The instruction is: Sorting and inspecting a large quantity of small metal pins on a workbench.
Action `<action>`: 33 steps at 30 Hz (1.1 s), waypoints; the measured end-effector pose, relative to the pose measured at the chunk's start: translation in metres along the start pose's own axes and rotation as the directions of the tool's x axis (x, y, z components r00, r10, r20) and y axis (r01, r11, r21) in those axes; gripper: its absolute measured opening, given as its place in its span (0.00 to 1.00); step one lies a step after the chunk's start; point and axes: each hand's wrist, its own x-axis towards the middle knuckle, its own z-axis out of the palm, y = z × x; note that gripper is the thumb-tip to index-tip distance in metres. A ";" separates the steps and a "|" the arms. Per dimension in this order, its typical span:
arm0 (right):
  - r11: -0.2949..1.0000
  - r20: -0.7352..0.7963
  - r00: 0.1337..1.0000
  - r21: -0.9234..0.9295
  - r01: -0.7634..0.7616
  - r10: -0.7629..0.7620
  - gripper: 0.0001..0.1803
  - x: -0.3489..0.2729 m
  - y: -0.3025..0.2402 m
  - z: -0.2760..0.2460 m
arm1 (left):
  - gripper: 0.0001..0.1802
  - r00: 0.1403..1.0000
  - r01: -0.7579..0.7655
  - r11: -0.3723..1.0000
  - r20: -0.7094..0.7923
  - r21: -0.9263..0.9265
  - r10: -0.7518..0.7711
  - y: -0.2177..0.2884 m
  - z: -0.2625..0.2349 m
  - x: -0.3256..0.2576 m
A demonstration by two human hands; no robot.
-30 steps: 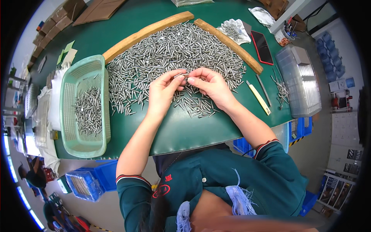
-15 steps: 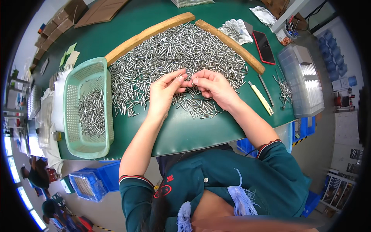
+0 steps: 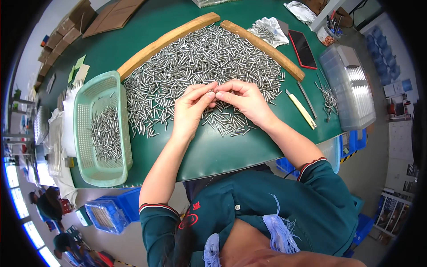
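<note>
Two hands meet over the green counter [image 3: 222, 151]: the left hand [image 3: 190, 109] and right hand [image 3: 246, 100] pinch fingertips together on one small metal pin [image 3: 214, 94], its direction too hidden to tell. Beyond lies one uncountable pin heap [image 3: 200, 62], pointing every way, between two wooden strips [image 3: 167, 42]; one green basket [image 3: 100, 129] sits left.

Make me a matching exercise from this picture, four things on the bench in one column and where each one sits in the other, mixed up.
1. pale green plastic basket
2. flat black phone with red edge
3. clear plastic lidded box
4. heap of small silver metal pins

a. between two wooden strips
b. far right edge of the green table
c. left of the heap
d. just beyond the right wooden strip

Pairs: 1-c, 2-d, 3-b, 4-a
</note>
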 end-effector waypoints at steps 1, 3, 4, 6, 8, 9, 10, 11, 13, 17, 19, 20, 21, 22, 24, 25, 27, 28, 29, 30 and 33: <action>0.999 0.003 1.000 -0.043 0.019 -0.019 0.08 0.000 0.000 -0.001 | 0.14 1.000 0.010 1.000 0.006 -0.010 -0.010 0.000 -0.001 0.000; 0.996 0.013 1.000 -0.091 0.021 -0.020 0.08 0.000 -0.001 -0.003 | 0.14 1.000 -0.007 1.000 0.026 -0.005 0.007 -0.003 -0.002 0.001; 0.990 0.025 0.999 -0.139 0.023 -0.019 0.08 -0.001 -0.001 -0.004 | 0.14 0.999 -0.026 1.000 0.044 -0.003 0.026 -0.004 -0.002 0.001; 0.987 0.033 0.999 -0.161 0.023 -0.017 0.08 -0.001 -0.003 -0.005 | 0.14 0.998 -0.017 1.000 0.052 -0.020 0.018 -0.004 -0.002 0.001; 0.983 0.039 0.999 -0.183 0.023 -0.016 0.09 -0.001 -0.003 -0.005 | 0.14 0.998 -0.008 0.999 0.061 -0.037 0.011 -0.004 -0.001 0.000; 0.996 0.059 0.998 -0.085 0.012 -0.007 0.09 -0.001 -0.003 -0.004 | 0.14 0.998 0.020 0.996 0.065 -0.081 -0.015 -0.005 -0.001 0.000; 1.000 0.079 0.997 0.013 0.000 -0.001 0.09 -0.002 -0.003 -0.004 | 0.15 0.997 0.049 0.991 0.071 -0.125 -0.040 -0.005 0.000 0.000; 1.000 0.076 0.997 0.015 0.000 -0.001 0.09 -0.002 -0.003 -0.004 | 0.15 0.996 0.051 0.991 0.073 -0.123 -0.042 -0.005 0.001 -0.001; 0.992 0.097 0.992 0.088 -0.095 0.087 0.09 -0.002 -0.005 -0.004 | 0.15 0.986 0.162 0.962 0.076 -0.219 -0.149 -0.003 0.002 -0.002; 0.974 0.117 0.974 0.093 -0.208 0.197 0.09 -0.003 -0.011 -0.005 | 0.15 0.979 0.203 0.937 0.088 -0.283 -0.185 -0.002 0.003 -0.004; 0.973 0.120 0.976 0.121 -0.198 0.184 0.10 -0.003 -0.011 -0.005 | 0.16 0.975 0.220 0.936 0.074 -0.275 -0.208 0.000 0.004 -0.004; 0.973 0.119 0.976 0.121 -0.199 0.184 0.10 -0.004 -0.011 -0.005 | 0.16 0.975 0.221 0.936 0.074 -0.274 -0.209 0.000 0.004 -0.004; 0.972 0.122 0.975 0.124 -0.199 0.185 0.10 -0.004 -0.012 -0.004 | 0.15 0.979 0.204 0.949 0.061 -0.242 -0.195 0.000 0.003 -0.004; 0.971 0.124 0.975 0.128 -0.200 0.185 0.10 -0.004 -0.014 -0.004 | 0.15 0.982 0.187 0.960 0.048 -0.209 -0.181 0.000 0.003 -0.004; 0.970 0.142 0.973 0.141 -0.200 0.180 0.10 -0.004 -0.018 -0.003 | 0.15 0.999 0.031 0.999 0.038 -0.041 -0.029 -0.003 0.002 -0.004; 0.968 0.157 0.972 0.155 -0.199 0.175 0.10 -0.004 -0.020 -0.002 | 0.15 0.991 -0.129 0.983 0.056 0.128 0.123 -0.005 0.001 -0.004; 0.964 0.129 0.970 0.142 -0.224 0.207 0.10 -0.004 -0.015 -0.001 | 0.17 0.948 -0.316 0.825 0.119 0.468 0.295 -0.007 0.000 -0.004; 0.960 0.098 0.967 0.131 -0.249 0.237 0.11 -0.003 -0.011 -0.003 | 0.18 0.922 -0.379 0.721 0.166 0.580 0.351 -0.004 0.002 -0.005; 0.911 0.155 0.934 0.217 -0.350 0.321 0.13 -0.002 -0.005 -0.010 | 0.21 0.938 -0.341 0.698 0.181 0.629 0.295 0.002 0.004 -0.008; 0.838 0.215 0.912 0.365 -0.406 0.348 0.13 -0.001 -0.005 -0.009 | 0.21 0.938 -0.341 0.699 0.178 0.629 0.297 0.001 0.005 -0.009; 0.654 0.341 0.868 0.571 -0.496 0.361 0.11 0.000 0.001 -0.010 | 0.26 0.940 -0.336 0.855 0.198 0.395 0.278 0.002 0.002 -0.009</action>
